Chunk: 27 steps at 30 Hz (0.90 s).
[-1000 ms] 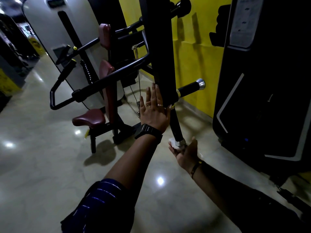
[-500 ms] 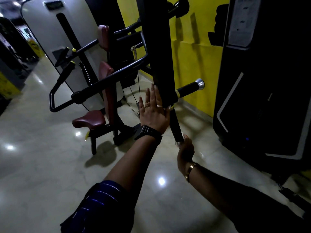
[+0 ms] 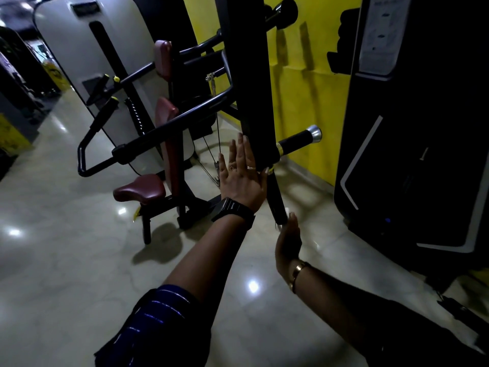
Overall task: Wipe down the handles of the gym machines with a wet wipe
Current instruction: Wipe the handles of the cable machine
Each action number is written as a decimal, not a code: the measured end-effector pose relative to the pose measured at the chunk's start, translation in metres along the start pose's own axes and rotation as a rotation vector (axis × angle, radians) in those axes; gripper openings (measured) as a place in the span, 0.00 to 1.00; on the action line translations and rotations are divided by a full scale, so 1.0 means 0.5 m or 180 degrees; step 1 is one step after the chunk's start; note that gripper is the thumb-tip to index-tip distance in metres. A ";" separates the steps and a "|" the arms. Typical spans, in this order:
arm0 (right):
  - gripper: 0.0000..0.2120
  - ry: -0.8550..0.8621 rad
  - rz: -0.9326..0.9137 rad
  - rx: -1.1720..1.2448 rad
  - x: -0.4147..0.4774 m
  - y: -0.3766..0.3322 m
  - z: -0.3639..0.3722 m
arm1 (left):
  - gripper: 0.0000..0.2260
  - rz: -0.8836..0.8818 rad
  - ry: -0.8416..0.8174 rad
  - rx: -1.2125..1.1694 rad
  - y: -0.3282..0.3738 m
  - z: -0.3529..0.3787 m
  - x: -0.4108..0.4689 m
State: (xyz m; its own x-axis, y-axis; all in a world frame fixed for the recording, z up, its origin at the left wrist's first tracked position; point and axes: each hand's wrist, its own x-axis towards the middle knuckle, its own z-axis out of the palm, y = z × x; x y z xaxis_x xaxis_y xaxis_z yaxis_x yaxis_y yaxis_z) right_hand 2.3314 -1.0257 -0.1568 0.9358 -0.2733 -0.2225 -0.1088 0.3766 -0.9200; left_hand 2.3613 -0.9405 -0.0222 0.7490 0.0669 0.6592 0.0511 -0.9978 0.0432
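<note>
A black upright bar (image 3: 251, 75) of a gym machine stands in front of me. My left hand (image 3: 242, 173), with rings and a black watch, lies flat against its left side, fingers apart and holding nothing. Below it a black handle (image 3: 277, 197) slants down. My right hand (image 3: 288, 241), with a gold bangle, is seen edge-on at the handle's lower end, closed on the wet wipe (image 3: 278, 227); only a pale sliver of the wipe shows. A second black handle (image 3: 297, 140) with a chrome cap sticks out to the right.
A machine with a maroon seat (image 3: 140, 192) and long black lever arms (image 3: 169, 128) stands to the left, before a grey shroud (image 3: 79, 62). A tall black machine (image 3: 423, 128) fills the right. A yellow wall (image 3: 312, 88) is behind, and the floor (image 3: 66, 260) is glossy.
My right hand turned from palm-up under the handle's end to edge-on against it, and the wipe went mostly out of sight. My left hand stayed on the upright.
</note>
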 end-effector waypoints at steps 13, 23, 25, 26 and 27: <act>0.35 -0.0007 -0.0166 -0.0766 0.010 -0.016 -0.008 | 0.34 0.0042 -0.0157 -0.0024 0.005 -0.015 0.001; 0.41 -0.1653 0.1817 0.0953 0.100 -0.072 -0.040 | 0.34 0.0080 -0.0172 0.0166 0.003 -0.018 -0.001; 0.42 -0.1592 0.2023 0.1032 0.101 -0.061 -0.037 | 0.34 0.0099 -0.0190 0.0177 0.003 -0.018 -0.001; 0.43 -0.1580 0.2122 0.1053 0.103 -0.059 -0.039 | 0.34 0.0108 -0.0200 0.0172 0.003 -0.018 -0.001; 0.44 -0.1611 0.2219 0.1095 0.103 -0.059 -0.041 | 0.34 0.0119 -0.0205 0.0160 0.002 -0.018 0.000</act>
State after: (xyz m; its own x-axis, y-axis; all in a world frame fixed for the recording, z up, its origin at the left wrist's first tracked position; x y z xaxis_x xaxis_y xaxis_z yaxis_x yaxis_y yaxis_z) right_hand 2.3759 -1.0691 -0.1476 0.7399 0.5022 -0.4477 -0.6724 0.5747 -0.4666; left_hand 2.3552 -0.9416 -0.0155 0.7919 0.0312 0.6099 0.0542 -0.9983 -0.0193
